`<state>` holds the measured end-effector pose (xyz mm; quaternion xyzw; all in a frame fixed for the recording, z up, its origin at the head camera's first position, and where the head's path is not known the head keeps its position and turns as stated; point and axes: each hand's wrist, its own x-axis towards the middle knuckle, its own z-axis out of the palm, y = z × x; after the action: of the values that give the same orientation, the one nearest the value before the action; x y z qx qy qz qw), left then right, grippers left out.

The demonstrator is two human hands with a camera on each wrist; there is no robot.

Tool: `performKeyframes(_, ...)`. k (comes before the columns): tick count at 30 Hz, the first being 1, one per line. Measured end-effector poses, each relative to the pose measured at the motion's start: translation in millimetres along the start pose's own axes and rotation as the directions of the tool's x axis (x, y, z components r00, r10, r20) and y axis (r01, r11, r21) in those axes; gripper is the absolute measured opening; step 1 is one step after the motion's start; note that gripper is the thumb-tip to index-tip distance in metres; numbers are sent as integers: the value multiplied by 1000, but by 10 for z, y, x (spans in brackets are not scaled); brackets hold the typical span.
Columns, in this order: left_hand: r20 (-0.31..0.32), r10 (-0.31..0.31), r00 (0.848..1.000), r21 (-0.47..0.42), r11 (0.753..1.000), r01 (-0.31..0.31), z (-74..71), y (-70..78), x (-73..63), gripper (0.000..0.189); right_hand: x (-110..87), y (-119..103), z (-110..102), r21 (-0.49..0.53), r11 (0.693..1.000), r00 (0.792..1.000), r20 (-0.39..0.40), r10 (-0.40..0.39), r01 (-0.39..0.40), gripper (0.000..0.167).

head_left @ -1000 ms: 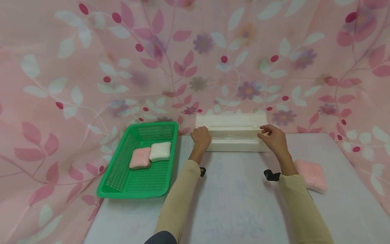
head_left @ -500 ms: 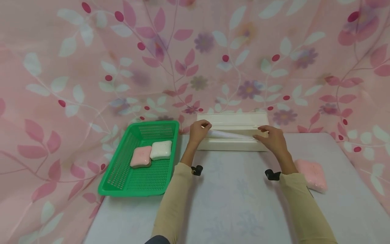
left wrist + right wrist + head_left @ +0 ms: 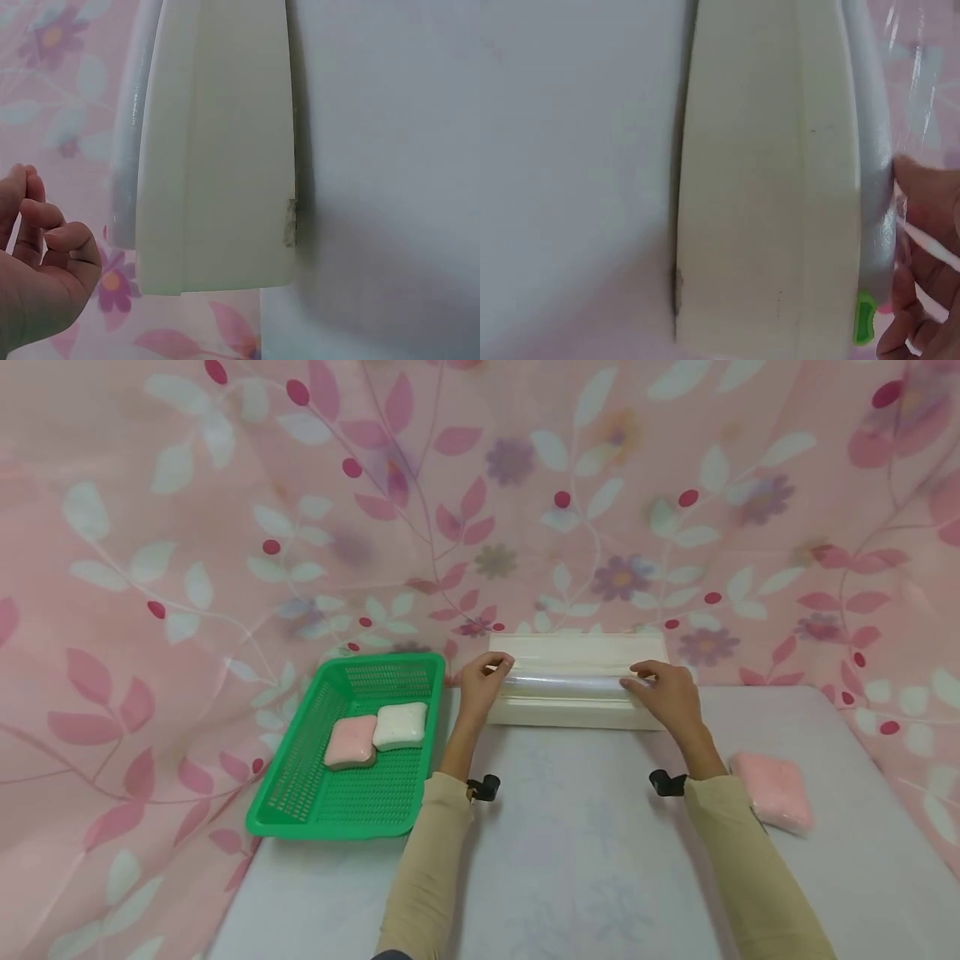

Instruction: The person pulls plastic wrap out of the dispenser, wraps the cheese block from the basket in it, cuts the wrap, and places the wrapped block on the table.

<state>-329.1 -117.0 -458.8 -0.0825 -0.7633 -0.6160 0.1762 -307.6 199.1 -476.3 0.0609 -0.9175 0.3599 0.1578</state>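
A long cream cling film dispenser (image 3: 577,714) stands at the back of the table, its lid (image 3: 577,649) raised. Across it, between the two hands, runs a shiny band of clear cling film (image 3: 566,682). My left hand (image 3: 482,687) pinches the film at the left end, thumb and fingertips together. At the right end my right hand (image 3: 669,693) pinches the film too; clear film (image 3: 922,90) reaches its fingers in the right wrist view. A green piece (image 3: 864,318) sits at the dispenser's end there. The roll inside is partly hidden by the dispenser's front wall.
A green basket (image 3: 258,828) at the left holds one pink block (image 3: 351,742) and one white block (image 3: 401,726), both wrapped-looking. Another pink block (image 3: 772,792) lies by the right forearm. A floral curtain (image 3: 480,485) hangs right behind the dispenser.
My left hand has gone from the dispenser's left end to pinching the film, rising slightly. The film, slanted half a second ago, now spans level between both hands.
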Motion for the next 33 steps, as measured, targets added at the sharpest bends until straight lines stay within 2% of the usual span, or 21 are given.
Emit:
performKeyframes(4,-15,-18,1000,-22,1000,18,-13,5,-25,12,-2,48,-74,26,1000,999,-45,-7,8,22)
performKeyframes(11,-45,-21,999,-39,999,19,-29,15,-49,12,-22,95,-123,-115,989,989,-107,-102,90,8)
performKeyframes(16,-42,25,999,61,998,-22,-44,37,-41,10,16,83,-129,-207,968,964,-193,-184,143,7)
performKeyframes(22,-79,77,994,208,976,-59,-54,82,-47,8,87,10,-211,-247,949,938,-238,-253,194,9)
performKeyframes(24,-91,96,991,239,968,-72,-61,110,-54,8,94,-23,-248,-243,951,940,-231,-250,193,11)
performKeyframes(29,-95,129,987,283,954,-98,-64,189,-46,8,106,-101,-315,-185,975,966,-200,-164,127,13)
performKeyframes(33,-87,135,987,248,963,-109,-34,242,-23,8,134,-161,-338,-166,977,966,-199,-168,136,13)
